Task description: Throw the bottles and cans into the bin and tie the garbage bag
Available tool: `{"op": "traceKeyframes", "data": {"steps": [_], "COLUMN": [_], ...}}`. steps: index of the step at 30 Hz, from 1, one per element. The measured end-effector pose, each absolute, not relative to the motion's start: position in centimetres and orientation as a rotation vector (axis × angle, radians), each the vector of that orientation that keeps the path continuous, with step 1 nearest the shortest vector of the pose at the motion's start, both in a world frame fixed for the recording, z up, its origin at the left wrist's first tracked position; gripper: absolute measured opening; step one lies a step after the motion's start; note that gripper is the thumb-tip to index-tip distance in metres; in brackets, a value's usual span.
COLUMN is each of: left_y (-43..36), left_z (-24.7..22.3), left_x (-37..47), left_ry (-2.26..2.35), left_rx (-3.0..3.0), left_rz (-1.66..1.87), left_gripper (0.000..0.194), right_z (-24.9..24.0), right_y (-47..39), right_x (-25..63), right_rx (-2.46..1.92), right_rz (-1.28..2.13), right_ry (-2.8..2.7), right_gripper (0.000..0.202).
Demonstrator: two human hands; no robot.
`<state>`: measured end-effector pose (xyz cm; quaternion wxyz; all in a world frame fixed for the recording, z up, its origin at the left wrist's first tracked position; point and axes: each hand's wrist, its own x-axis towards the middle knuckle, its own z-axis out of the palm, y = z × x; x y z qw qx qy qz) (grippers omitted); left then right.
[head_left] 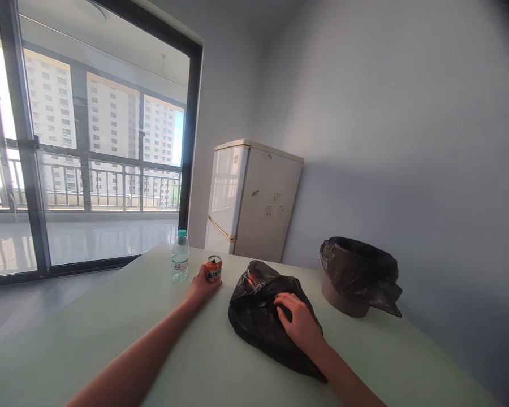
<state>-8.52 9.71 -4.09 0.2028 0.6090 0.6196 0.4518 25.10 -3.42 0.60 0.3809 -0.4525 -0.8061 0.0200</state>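
Note:
My left hand [202, 285] is closed around a small orange drink can [214, 271], which stands upright with its open top showing. Just left of it, a clear plastic bottle [180, 263] with a green cap and a label stands on the table. A black plastic bag [258, 322] lies crumpled in front of me, something orange showing in its mouth. Over the bag's right side, my right hand [297, 319] has its fingers bent and gripping the plastic near the opening.
A brown bin [343, 299] lined with a black bag [365, 268] stands at the table's right. The pale table [173, 362] reaches toward a white fridge [267, 198] by the wall. Glass sliding doors [110, 141] are at the left.

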Motion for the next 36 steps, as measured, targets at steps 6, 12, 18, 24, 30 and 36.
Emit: {"op": "traceKeyframes", "data": {"steps": [6, 12, 18, 24, 30, 36], "left_y": [9.1, 8.3, 8.7, 8.4, 6.1, 2.5], "left_z": [-3.1, -2.6, -3.2, -2.7, -0.2, 1.7], "left_x": [-7.6, -6.7, -7.6, -7.5, -6.0, -3.9], "left_ry": [1.788, 1.905, 1.920, 1.956, 2.017, 1.451], "left_rx": [1.782, 1.866, 1.821, 1.793, 1.862, 2.217], "left_rz": [1.333, 1.360, 1.311, 1.300, 1.527, 1.602], "left_gripper": [0.072, 0.075, 0.065, 0.063, 0.076, 0.035], "right_z": [-0.4, -0.7, -0.8, -2.0, -3.7, -4.4], "right_y": [-2.8, -2.6, -2.6, -1.9, -1.0, -0.9], "right_x": [25.5, 25.6, 25.7, 26.1, 26.7, 26.9], "right_rx": [-1.205, -1.244, -1.218, -1.216, -1.338, -1.444], "right_rz": [-0.039, -0.038, -0.056, -0.087, -0.055, 0.060], "right_ry": [-2.036, -2.031, -2.034, -2.007, -1.999, -2.064], "right_gripper": [0.026, 0.028, 0.027, 0.030, 0.036, 0.066]}}
